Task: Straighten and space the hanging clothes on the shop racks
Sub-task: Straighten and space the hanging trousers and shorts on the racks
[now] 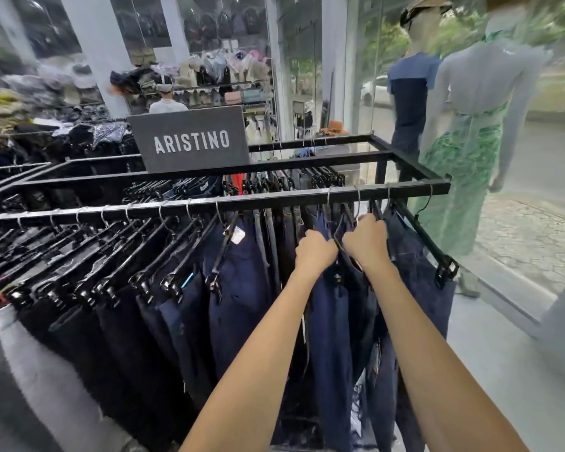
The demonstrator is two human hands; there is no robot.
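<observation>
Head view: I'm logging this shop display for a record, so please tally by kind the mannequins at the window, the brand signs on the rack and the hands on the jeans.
Window mannequins: 2
Brand sign: 1
Hands gripping the jeans, left hand and right hand: 2
Total: 5

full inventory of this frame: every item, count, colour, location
rack: one, black metal, across centre
jeans: many, dark blue to black, hanging from near rail
clip hangers: many, black, holding the jeans
sign: one, dark grey, white ARISTINO lettering, on top of rack
blue-tee mannequin: one, right, by the glass
green-dress mannequin: one, grey top, far right
backpacks: several, dark, rear top shelf, blurred
left hand: grips jeans near rail's right end
right hand: grips jeans beside it
</observation>
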